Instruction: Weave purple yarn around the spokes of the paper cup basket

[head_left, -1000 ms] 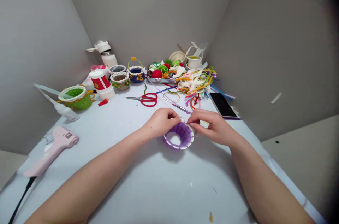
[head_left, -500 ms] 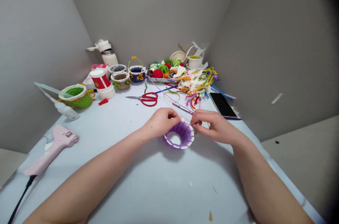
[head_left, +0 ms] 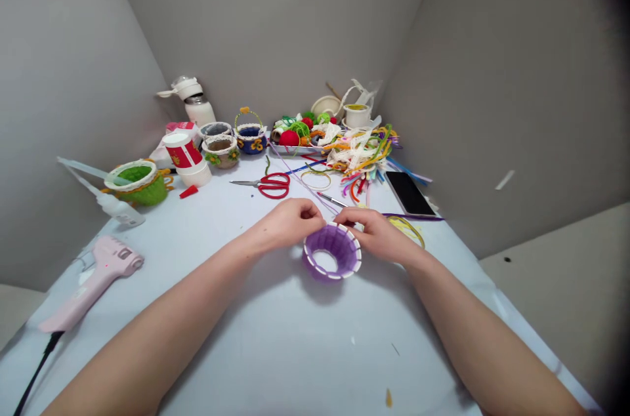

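A small purple yarn-woven basket with a white notched rim sits upright in front of me, its mouth facing up. With thumb and fingers pinched, my left hand grips the rim at its far left. My right hand curls over the far right of the rim, fingertips close to the left ones. Purple yarn runs from the back of the table to these fingertips, and the right fingers appear closed on it, though the exact pinch is hidden. Just beyond the hands lies a pen-like tool.
Red-handled scissors lie beyond my left hand. A pink glue gun, a squeeze bottle and a green basket are at left. Finished baskets, a yarn tray, a trimmings pile and a phone stand farther back.
My right hand has moved left, from beside the basket's right edge to its far rim, near my left fingers. My left hand keeps its grip. The view has shifted slightly.
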Motion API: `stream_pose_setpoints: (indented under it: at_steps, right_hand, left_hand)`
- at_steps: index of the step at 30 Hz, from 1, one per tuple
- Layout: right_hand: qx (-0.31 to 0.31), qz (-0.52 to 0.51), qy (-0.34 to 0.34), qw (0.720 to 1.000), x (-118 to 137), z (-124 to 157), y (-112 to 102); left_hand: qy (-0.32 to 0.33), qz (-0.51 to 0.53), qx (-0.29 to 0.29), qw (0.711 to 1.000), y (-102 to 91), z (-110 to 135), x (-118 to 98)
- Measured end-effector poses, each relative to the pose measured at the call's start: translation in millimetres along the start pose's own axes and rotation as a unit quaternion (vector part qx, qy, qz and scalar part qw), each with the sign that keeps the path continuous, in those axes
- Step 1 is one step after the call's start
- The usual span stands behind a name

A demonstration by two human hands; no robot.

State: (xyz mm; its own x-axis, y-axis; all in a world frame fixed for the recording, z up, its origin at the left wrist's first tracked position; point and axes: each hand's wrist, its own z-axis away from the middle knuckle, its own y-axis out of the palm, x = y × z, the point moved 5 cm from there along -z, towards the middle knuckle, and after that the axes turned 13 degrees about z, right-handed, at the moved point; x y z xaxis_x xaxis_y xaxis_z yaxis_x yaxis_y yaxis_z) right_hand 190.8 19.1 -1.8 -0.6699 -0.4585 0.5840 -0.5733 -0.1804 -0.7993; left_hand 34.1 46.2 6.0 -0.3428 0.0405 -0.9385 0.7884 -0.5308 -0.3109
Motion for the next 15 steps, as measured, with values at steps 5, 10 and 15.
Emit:
stream_pose_setpoints:
  at_steps: [5, 10, 15]
  right_hand:
    - [0.005, -0.021, -0.001, 1.0, 2.1, -1.4, 3.9]
    - [-0.007, -0.006, 0.018, 1.0, -1.6, -0.5, -2.3]
    - [-0.007, 0.008, 0.023, 1.0, -3.6, 0.6, -5.7]
  left_hand:
    - [0.042, 0.052, 0.002, 0.998, 10.2, -5.1, 2.8]
    - [0.042, 0.003, -0.027, 0.999, 3.2, -7.4, 5.7]
    - [0.028, -0.003, -0.032, 0.999, -2.1, -4.6, 4.7]
